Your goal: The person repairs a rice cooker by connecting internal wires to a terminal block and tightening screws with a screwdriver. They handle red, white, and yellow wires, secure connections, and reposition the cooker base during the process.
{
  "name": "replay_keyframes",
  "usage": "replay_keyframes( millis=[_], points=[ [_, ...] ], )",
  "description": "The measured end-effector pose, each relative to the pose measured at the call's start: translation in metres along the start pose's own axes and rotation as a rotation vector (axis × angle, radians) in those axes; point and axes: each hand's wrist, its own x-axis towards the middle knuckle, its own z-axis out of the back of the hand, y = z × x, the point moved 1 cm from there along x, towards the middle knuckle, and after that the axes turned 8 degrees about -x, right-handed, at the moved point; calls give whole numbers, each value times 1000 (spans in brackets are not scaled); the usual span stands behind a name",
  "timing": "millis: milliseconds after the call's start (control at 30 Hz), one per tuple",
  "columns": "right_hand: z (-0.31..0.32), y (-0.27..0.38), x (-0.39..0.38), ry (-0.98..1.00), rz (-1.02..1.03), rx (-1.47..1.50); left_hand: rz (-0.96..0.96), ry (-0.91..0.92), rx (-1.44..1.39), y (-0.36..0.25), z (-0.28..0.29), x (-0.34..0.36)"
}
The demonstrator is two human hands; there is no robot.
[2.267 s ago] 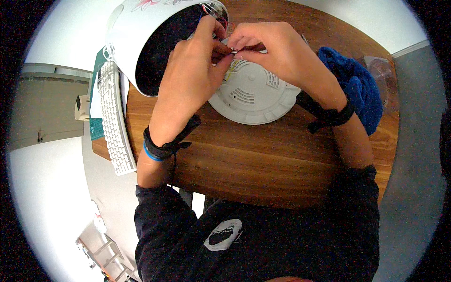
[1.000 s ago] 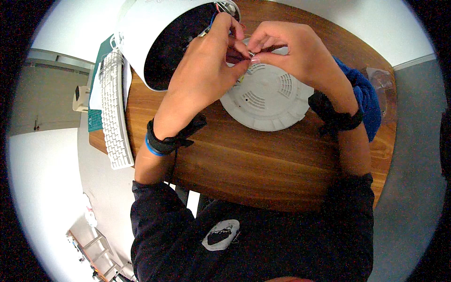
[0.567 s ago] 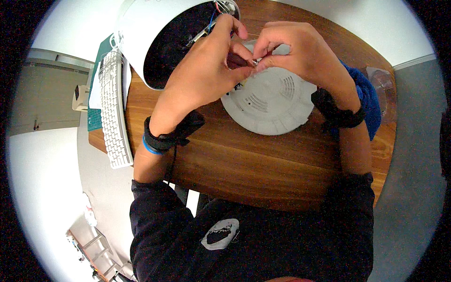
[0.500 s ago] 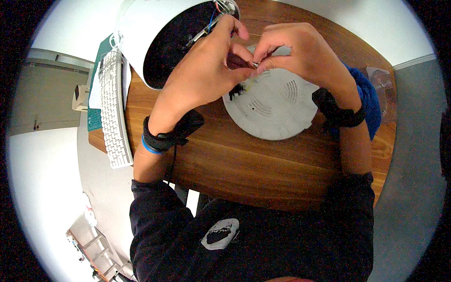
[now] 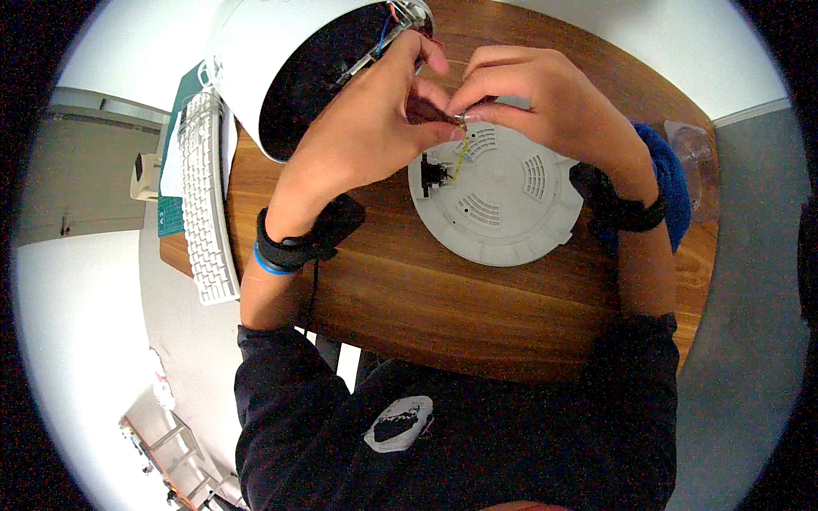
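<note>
Wooden and brown, the round worktop (image 5: 426, 298) carries a pale grey disc (image 5: 498, 196) with vent slots, lying flat near its middle. Both hands meet just above the disc's upper left rim. The left hand (image 5: 366, 136) has its thumb and fingertips pinched together on a small dark brownish piece, too small to tell more about. The right hand (image 5: 545, 102) faces it, fingers closed on a tiny metal tip (image 5: 461, 120); the fingertips of the two hands are almost touching. A thin yellowish wire (image 5: 458, 157) hangs from that tip down to the disc, ending beside a small black part (image 5: 430, 170) set at the disc's left edge. Behind the left hand stands a large white shell (image 5: 256, 51), tilted so that its dark inside (image 5: 315, 77) shows, with red and blue wires (image 5: 394, 19) at its top rim. A white keyboard (image 5: 202, 204) lies at the worktop's left edge on a green mat (image 5: 175, 187). A blue cloth (image 5: 669, 183) sits under the right wrist, and a clear plastic piece (image 5: 692, 149) lies just beyond it. Each wrist wears a black strap (image 5: 307, 243), the left with a blue band (image 5: 268, 264) beside it.
</note>
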Motion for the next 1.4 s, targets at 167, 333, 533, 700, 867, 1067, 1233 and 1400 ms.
replay_keyframes(
  millis=[167, 333, 533, 700, 867, 1067, 1233, 1400],
  points=[
    [-2, 0, -1, 6, 4, -33, 25, 2, -37, 2, -1, 0],
    [-4, 0, -3, -31, 79, -32, 18, 21, -95, 7, -3, 0],
    [-2, 1, -4, -32, 98, -58, 23, -30, -61, -4, -2, 0],
    [-4, 2, 1, -42, 117, -45, -7, -82, -35, 3, 0, 0],
    [-8, 6, 1, -57, 46, -76, 8, -133, -111, 7, 0, 1],
    [-13, 6, 3, -134, -20, -135, -59, -246, -116, 8, 1, -3],
    [-20, -4, 7, -155, -30, -85, -233, -424, 334, -4, 5, -13],
    [-29, -9, 17, -183, -117, 116, -191, -583, 510, 8, 3, -25]
  ],
)
